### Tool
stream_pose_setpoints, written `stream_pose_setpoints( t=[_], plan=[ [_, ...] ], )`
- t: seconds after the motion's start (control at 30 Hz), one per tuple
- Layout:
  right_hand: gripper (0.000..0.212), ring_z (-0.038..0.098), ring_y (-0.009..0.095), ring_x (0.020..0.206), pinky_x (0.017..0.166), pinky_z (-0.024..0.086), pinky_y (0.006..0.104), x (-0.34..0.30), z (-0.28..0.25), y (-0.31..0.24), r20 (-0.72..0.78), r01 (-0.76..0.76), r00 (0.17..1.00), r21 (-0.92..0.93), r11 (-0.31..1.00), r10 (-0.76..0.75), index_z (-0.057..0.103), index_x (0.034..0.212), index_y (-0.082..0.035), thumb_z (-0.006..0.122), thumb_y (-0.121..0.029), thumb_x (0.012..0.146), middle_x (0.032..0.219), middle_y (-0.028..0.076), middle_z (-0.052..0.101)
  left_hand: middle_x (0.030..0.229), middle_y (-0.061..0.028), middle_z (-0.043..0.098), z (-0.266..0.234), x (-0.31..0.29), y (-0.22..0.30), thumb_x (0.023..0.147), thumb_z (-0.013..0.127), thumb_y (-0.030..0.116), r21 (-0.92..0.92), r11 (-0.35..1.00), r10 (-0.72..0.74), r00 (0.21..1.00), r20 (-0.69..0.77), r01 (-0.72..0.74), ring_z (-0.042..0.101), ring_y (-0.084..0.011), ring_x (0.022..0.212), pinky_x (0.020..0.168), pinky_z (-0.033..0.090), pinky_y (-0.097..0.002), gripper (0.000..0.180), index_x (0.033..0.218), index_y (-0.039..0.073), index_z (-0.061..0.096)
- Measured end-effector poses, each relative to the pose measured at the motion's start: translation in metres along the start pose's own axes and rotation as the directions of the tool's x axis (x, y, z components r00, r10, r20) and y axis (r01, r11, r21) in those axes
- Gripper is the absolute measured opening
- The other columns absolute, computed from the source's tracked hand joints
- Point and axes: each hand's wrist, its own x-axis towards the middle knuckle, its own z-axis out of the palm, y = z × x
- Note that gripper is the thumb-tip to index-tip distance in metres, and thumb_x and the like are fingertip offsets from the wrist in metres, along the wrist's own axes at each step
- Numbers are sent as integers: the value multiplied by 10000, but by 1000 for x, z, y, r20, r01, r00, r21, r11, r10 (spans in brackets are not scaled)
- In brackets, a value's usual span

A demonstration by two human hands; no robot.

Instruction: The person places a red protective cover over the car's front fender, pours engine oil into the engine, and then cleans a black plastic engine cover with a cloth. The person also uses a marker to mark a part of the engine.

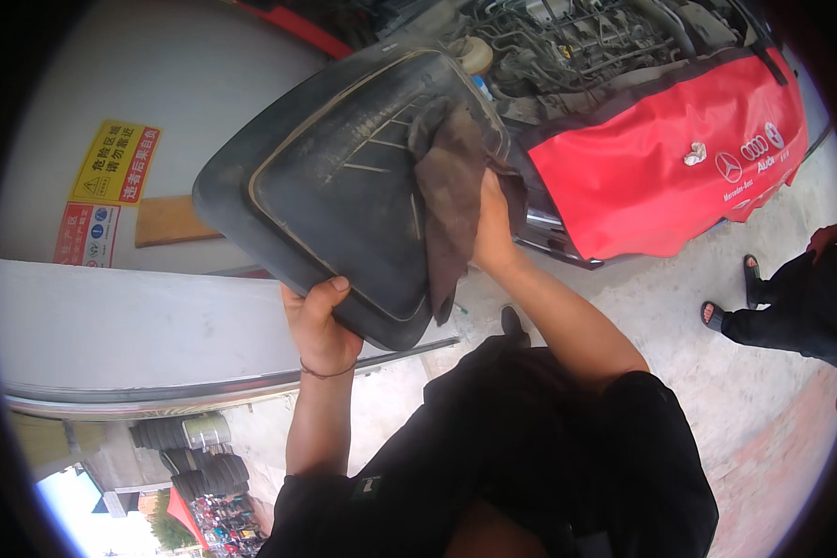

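Observation:
My left hand [324, 325] grips the lower edge of a large black plastic engine cover [293, 200], its thumb on the upper face. The cover is held tilted in front of me, dusty, with a raised rim and several pale ribs. My right hand [495, 223] is closed on a dark brown cloth [446, 181] at the cover's right side. The cloth drapes over that part of the face and hangs down past its edge. Most of my right fingers are hidden behind the cloth.
An exposed car engine [586, 46] lies at the upper right, beside a red fender cover [660, 163]. A person in dark trousers [795, 312] and sandals stands at the right. A pale wall with warning signs [112, 163] is at the left. Stacked tyres [205, 474] stand at the lower left.

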Motion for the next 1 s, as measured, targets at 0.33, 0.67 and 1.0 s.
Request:
stream_pose_setpoints(
  t=[0.33,0.67,1.0],
  plan=[
    [342,527,371,1144,1021,387,453,-20,23,-58,56,90,994,132,987,-98,602,1181,-23,602,-102,848,1244,168,559,1118,-94,635,-1,5,-28,744,539,-118,10,999,-40,998,46,39,621,-204,1018,877,506,-336,478,1200,24,532],
    [325,550,330,1107,966,440,360,108,2,5,93,200,975,10,980,-200,579,1216,-19,485,-14,905,1168,150,580,1150,-89,635,-13,-24,-18,766,584,-143,163,986,-64,984,166,37,617,-178,1047,918,491,-316,498,1233,10,501],
    [264,565,347,960,812,451,394,76,13,-61,169,588,800,-36,808,-575,652,981,-29,681,-168,759,963,142,594,1096,-57,651,-23,-8,-18,789,630,-89,428,902,-110,986,125,46,600,-127,1024,890,482,-282,461,1229,-2,526]
  ],
)
